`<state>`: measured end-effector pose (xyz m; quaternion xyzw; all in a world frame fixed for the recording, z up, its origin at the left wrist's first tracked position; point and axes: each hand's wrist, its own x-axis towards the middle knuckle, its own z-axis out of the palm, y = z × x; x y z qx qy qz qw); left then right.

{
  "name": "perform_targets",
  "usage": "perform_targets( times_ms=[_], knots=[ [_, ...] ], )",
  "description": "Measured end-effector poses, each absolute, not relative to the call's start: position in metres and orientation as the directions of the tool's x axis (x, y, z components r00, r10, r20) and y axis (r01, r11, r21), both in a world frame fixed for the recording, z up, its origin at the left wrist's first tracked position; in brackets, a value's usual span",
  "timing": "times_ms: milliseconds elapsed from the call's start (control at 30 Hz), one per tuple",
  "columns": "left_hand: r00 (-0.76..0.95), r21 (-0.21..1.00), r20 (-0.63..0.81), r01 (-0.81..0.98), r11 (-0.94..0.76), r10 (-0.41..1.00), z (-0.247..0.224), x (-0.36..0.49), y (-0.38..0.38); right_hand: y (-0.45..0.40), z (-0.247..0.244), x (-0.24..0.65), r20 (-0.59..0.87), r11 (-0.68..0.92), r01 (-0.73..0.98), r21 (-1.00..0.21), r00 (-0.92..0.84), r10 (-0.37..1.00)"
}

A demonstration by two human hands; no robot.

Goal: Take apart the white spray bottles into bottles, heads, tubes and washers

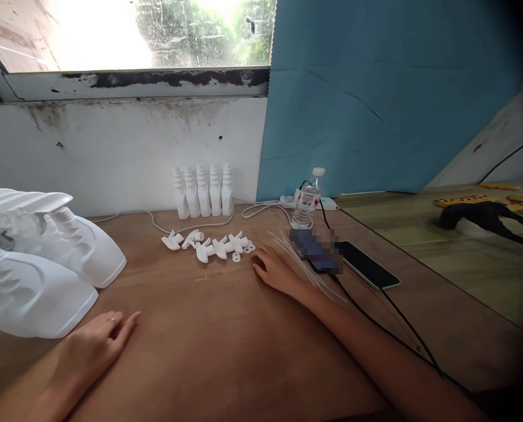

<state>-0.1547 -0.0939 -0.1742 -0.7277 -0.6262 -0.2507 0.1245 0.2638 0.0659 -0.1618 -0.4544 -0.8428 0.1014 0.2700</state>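
My left hand [101, 335] rests on the table in front of a large white plastic bottle [41, 287]. Its thumb sticks out and the other fingers are loosely bent, with nothing seen in them. On the tabletop farther away lies my right hand [274, 268], open, thumb apart from the fingers and nothing visible between them. Small white rings [237, 257] are just beyond its fingertips. Left of those, several white trigger spray heads [220, 248] lie in a loose row. Thin white tubes [308, 266] lie beside the right hand, partly behind its wrist.
Several slim white bottles [203, 193] stand against the wall. A second large white bottle [92, 246] is at the left. To the right are a clear water bottle [306, 205], a blurred phone [315, 251], a dark-screened phone [369, 265] and black cables [408, 322].
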Motion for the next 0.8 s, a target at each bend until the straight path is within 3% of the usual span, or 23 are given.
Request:
perform_targets(
  times_ms=[67,167,267,433,567,800],
  knots=[
    [0.138,0.061,0.457,0.981,-0.186,0.879,-0.170,-0.124,-0.068,0.063,-0.164,0.259,0.380,0.548,0.748,-0.375,-0.415,0.827],
    [0.167,0.116,0.414,0.965,-0.233,0.895,-0.165,-0.097,-0.018,0.058,-0.165,0.255,0.391,0.555,0.767,-0.323,-0.426,0.816],
    [0.174,0.153,0.503,0.946,-0.285,0.846,-0.164,-0.088,0.034,0.055,-0.164,0.255,0.399,0.617,0.742,-0.263,-0.499,0.769],
    [0.086,0.195,0.441,0.962,-0.189,0.893,-0.167,-0.089,0.084,0.057,-0.165,0.258,0.365,0.699,0.692,-0.179,-0.613,0.701],
    [0.061,0.227,0.362,0.962,-0.152,0.930,-0.169,-0.093,0.086,0.060,-0.167,0.259,0.394,0.709,0.659,-0.251,-0.599,0.697],
    [0.002,0.254,0.432,0.959,-0.123,0.902,-0.167,-0.096,0.075,0.061,-0.170,0.260,0.461,0.709,0.598,-0.373,-0.544,0.701]
  ],
)
